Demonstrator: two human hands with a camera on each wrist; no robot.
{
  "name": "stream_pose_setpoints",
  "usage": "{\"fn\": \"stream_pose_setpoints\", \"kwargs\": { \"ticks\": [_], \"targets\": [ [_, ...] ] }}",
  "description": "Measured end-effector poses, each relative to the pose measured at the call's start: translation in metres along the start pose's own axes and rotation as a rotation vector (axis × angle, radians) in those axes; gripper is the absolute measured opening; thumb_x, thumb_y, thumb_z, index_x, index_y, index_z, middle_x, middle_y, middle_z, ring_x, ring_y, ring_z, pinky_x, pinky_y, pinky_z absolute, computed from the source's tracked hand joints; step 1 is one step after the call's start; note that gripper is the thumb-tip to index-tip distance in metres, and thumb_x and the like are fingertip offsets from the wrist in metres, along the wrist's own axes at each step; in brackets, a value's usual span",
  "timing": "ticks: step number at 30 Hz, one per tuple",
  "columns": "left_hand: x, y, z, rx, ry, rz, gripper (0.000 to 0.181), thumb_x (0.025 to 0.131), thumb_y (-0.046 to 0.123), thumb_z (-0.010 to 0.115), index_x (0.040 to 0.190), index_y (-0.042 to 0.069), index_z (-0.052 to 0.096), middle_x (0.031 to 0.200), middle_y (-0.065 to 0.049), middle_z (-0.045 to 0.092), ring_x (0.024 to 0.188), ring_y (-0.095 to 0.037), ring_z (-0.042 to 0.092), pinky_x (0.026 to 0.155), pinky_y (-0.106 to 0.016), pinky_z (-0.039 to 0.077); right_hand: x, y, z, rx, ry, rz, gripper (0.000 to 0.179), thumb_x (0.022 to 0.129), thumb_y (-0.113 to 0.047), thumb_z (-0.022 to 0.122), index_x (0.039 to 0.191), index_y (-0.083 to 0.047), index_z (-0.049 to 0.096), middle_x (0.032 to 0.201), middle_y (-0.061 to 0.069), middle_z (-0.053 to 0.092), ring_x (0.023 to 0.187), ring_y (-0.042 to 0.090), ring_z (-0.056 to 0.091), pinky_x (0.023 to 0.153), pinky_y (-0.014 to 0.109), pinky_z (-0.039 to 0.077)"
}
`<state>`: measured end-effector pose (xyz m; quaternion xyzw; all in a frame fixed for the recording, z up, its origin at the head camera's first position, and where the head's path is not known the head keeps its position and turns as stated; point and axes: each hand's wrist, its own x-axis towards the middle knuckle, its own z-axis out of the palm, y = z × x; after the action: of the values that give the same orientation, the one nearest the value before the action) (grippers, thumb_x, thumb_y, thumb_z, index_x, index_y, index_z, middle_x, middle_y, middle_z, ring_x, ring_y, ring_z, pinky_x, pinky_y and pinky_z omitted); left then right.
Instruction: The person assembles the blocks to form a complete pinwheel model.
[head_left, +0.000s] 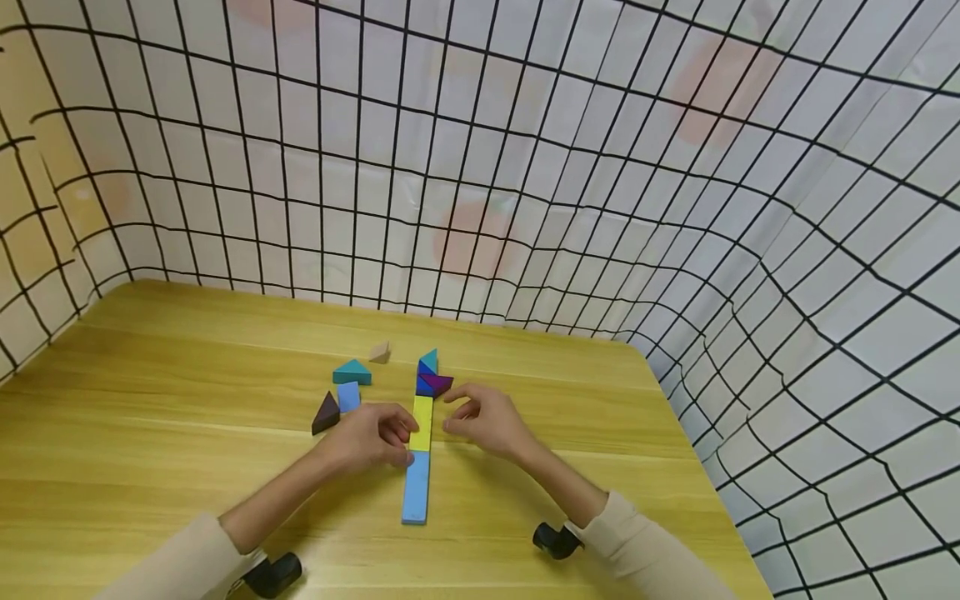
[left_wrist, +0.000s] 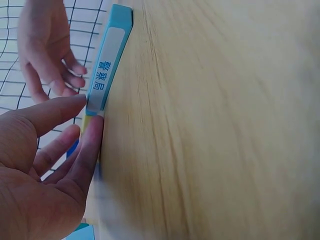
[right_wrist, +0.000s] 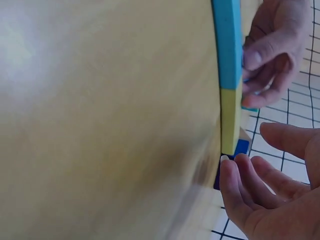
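A light blue block and a yellow block lie end to end in a straight row. Beyond the yellow one come dark blue pieces, a purple triangular block and a small teal triangle. My left hand touches the row's left side where light blue meets yellow, its thumb and fingers loosely bent. Characters are printed on a pale label along the light blue block's side. To the right of the row, my right hand hovers with relaxed fingers near the purple block, holding nothing.
Left of the row lie a teal triangular block, a tan wedge, a blue block and a dark brown triangle. Black wire mesh over white sheeting encloses the wooden table at the back and sides.
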<state>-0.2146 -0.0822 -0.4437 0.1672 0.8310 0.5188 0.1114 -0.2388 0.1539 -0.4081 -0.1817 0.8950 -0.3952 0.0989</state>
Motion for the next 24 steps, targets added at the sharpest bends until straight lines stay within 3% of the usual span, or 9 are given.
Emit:
{"fn": "stream_pose_setpoints", "kwargs": {
  "ticks": [9, 15, 24],
  "targets": [
    [-0.002, 0.002, -0.002, -0.012, -0.014, 0.009, 0.036, 0.080, 0.012, 0.086, 0.110, 0.003, 0.069, 0.097, -0.007, 0.068, 0.086, -0.016, 0.066, 0.078, -0.029, 0.056, -0.007, 0.003, 0.013, -0.008, -0.026, -0.023, 0.045, 0.087, -0.020, 0.081, 0.129, -0.010, 0.066, 0.108, 0.009, 0.074, 0.097, 0.020, 0.070, 0.080, 0.034, 0.058],
    [-0.005, 0.005, -0.010, -0.024, -0.017, 0.025, 0.039, 0.082, 0.010, 0.083, 0.115, 0.000, 0.067, 0.103, -0.012, 0.071, 0.090, -0.018, 0.068, 0.078, -0.030, 0.057, -0.010, 0.000, 0.019, -0.015, -0.048, -0.024, 0.048, 0.086, -0.021, 0.082, 0.129, -0.010, 0.066, 0.106, 0.009, 0.074, 0.095, 0.020, 0.069, 0.082, 0.034, 0.058],
    [-0.007, 0.007, -0.017, 0.034, 0.014, 0.022, 0.037, 0.084, 0.013, 0.082, 0.116, 0.001, 0.067, 0.101, -0.010, 0.072, 0.089, -0.017, 0.069, 0.074, -0.029, 0.057, -0.014, 0.001, 0.029, -0.049, -0.060, -0.050, 0.052, 0.082, -0.024, 0.085, 0.129, -0.009, 0.067, 0.106, 0.008, 0.074, 0.096, 0.021, 0.069, 0.083, 0.031, 0.056]
  ]
}}
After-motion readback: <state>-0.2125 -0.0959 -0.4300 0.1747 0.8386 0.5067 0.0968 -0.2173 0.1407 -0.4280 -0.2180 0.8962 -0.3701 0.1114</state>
